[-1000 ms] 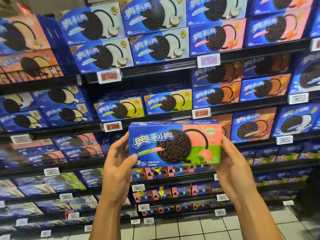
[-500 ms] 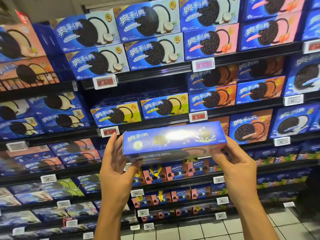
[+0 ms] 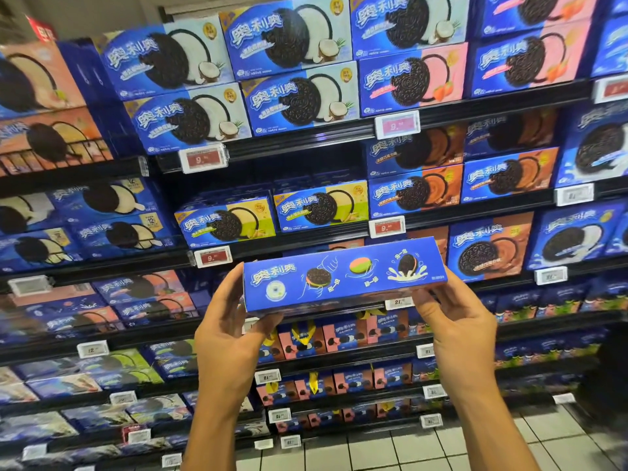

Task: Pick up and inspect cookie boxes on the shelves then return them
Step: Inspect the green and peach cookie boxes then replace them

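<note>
Box (image 3: 343, 277) in our hands is long and blue, narrow side panel up, with white brand lettering, a round seal and three little cookie drawings, one a pink-and-green filling. We've got it in front of the shelves (image 3: 306, 137), left hand (image 3: 231, 338) gripping the left end, right hand (image 3: 458, 331) the right end, fingers curled around the edges.

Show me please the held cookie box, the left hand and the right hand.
held cookie box (image 3: 343, 277): head view, its blue narrow side.
left hand (image 3: 227, 334): head view, its palm.
right hand (image 3: 458, 331): head view, its back.
</note>
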The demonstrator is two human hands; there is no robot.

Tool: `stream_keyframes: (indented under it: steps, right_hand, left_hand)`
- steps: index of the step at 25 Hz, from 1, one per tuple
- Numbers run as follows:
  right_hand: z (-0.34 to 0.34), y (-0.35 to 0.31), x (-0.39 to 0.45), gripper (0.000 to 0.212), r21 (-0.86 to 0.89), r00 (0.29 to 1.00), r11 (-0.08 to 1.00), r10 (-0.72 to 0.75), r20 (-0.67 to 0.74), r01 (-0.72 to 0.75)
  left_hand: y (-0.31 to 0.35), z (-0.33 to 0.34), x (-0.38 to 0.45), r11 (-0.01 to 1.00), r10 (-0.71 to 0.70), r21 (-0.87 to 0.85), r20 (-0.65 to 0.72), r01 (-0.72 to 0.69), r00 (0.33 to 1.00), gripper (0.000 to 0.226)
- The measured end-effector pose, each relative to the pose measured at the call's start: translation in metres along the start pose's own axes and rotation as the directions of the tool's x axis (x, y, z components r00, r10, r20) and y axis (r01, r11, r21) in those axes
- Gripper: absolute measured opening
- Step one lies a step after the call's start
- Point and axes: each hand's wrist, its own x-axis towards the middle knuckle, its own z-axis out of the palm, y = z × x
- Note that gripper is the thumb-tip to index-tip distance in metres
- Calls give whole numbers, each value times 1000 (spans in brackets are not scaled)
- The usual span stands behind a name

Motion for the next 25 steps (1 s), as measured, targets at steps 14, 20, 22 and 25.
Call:
stream_keyframes:
  steps: [14, 20, 22, 25]
  right_hand:
    - [-4, 47, -6, 71, 92, 889, 886, 458, -18, -455]
    - [2, 49, -13, 49, 91, 824, 819, 562, 69, -566]
    - [5, 49, -16, 48, 69, 818, 816, 566, 99, -573]
    - [5, 47, -17, 49, 31, 814, 817, 570, 115, -576]
  left_hand:
    - [19, 38, -8, 998, -41, -38, 274, 54, 961, 62]
    - [27, 61, -14, 992, -17, -109, 353, 59, 936, 56]
    - [27, 66, -16, 993, 13, -112, 361, 29, 932, 53]
    - [25, 68, -18, 994, 33, -105, 355, 5, 934, 52]
